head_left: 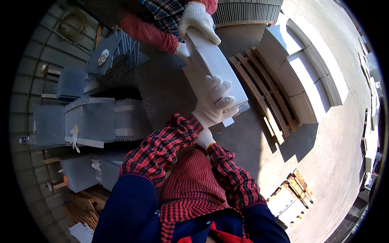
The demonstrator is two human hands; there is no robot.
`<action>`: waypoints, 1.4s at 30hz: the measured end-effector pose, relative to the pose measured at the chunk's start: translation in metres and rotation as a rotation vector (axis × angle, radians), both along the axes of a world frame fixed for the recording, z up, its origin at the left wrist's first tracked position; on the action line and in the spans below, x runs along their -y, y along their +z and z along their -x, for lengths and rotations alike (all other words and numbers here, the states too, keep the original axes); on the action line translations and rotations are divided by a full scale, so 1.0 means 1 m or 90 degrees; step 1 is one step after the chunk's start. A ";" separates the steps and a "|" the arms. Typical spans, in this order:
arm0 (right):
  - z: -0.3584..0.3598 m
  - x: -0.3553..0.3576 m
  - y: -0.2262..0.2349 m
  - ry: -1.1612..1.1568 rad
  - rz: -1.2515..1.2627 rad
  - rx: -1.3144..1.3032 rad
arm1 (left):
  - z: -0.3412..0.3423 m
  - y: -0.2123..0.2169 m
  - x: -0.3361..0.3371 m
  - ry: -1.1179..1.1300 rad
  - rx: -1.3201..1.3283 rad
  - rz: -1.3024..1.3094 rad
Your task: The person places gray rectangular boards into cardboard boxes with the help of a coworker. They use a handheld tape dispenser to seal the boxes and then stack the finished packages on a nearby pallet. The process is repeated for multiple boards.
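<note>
Left of the long grey slab (214, 67) stand bundled stacks of grey sheets (101, 119). The person's left hand (214, 103), in a white glove, lies with fingers spread and curled over the slab's near end. The right hand (204, 139) sits under that end, its grip hidden. A co-worker's gloved hand (198, 20) holds the far end. Right of the slab lies a wooden pallet (263, 95).

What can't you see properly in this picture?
Head view:
- Right hand: mostly hidden under the left hand; its grip cannot be told.
- Underside of the grey stack: hidden by its own top.
- Co-worker's hands show, but the body is cut off by the top edge.
- Small bottle at left: too small, blurred.
</note>
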State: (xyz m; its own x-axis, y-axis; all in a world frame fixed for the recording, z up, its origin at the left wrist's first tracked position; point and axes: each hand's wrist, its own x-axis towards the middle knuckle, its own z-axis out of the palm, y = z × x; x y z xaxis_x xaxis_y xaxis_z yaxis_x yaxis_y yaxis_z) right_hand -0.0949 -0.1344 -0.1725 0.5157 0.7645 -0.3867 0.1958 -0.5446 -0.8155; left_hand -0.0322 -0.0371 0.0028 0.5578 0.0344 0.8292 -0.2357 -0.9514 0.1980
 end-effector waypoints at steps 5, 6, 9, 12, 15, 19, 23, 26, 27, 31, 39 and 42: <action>0.041 -0.082 -0.018 -0.003 0.058 0.038 | 0.019 -0.029 0.021 0.135 -0.159 0.133; 0.032 -0.080 -0.006 0.026 0.063 0.066 | 0.015 -0.030 0.028 0.132 -0.178 0.195; 0.013 -0.063 0.032 0.118 0.034 0.229 | 0.021 -0.044 0.050 0.193 -0.363 0.367; -0.026 -0.003 0.085 0.253 0.172 0.336 | 0.029 -0.054 0.059 0.273 -0.576 0.445; -0.102 0.102 0.115 0.374 0.280 0.000 | 0.025 -0.076 0.058 0.246 -0.764 0.458; -0.163 0.103 0.266 -0.342 -0.030 -0.064 | 0.033 -0.076 0.051 0.115 -0.642 0.527; -0.172 -0.013 0.329 -0.027 -0.024 0.411 | 0.068 -0.183 0.045 -0.343 -0.430 1.093; -0.170 -0.046 0.306 0.065 0.184 0.373 | 0.075 -0.173 0.032 -0.519 -0.430 1.836; -0.176 -0.040 0.293 0.070 0.111 0.352 | 0.069 -0.179 0.033 -0.527 -0.337 1.858; -0.194 -0.035 0.293 0.094 0.091 0.350 | 0.053 -0.174 0.062 -0.328 -0.092 1.997; -0.313 -0.009 0.248 0.049 0.052 0.031 | -0.038 -0.141 0.097 -0.037 0.805 1.838; -0.342 0.001 0.218 0.043 0.001 -0.075 | -0.054 -0.149 0.102 0.085 1.043 1.727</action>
